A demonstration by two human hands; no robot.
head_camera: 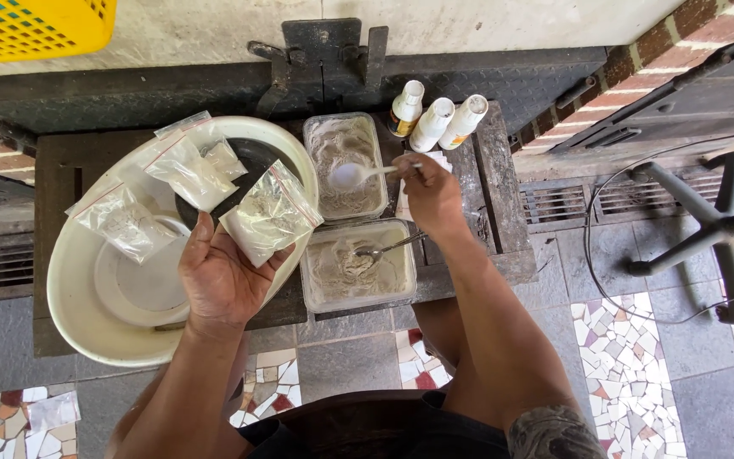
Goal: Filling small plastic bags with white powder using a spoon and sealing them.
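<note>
White plastic spoon (357, 174) in our right hand (431, 194), grip pinched on the handle end, bowl heaped with pale powder and held over the far tub (347, 166). That tub, a clear rectangular one, holds grey-white powder. Nearer us, just below the grip, a second clear tub (357, 266) holds the same powder with a metal spoon (384, 247) resting in it. Beyond the right grip stand three small white-capped bottles (435, 121) in a row.

Our left hand (218, 276) has its grip curled shut on a small zip bag (270, 212) with powder inside, thumb and fingers pinching its lower edge. Past that grip, a large cream basin (87, 319) sits on the dark tabletop (53, 183); more filled zip bags (159, 191) lie across its rim and inside.
</note>
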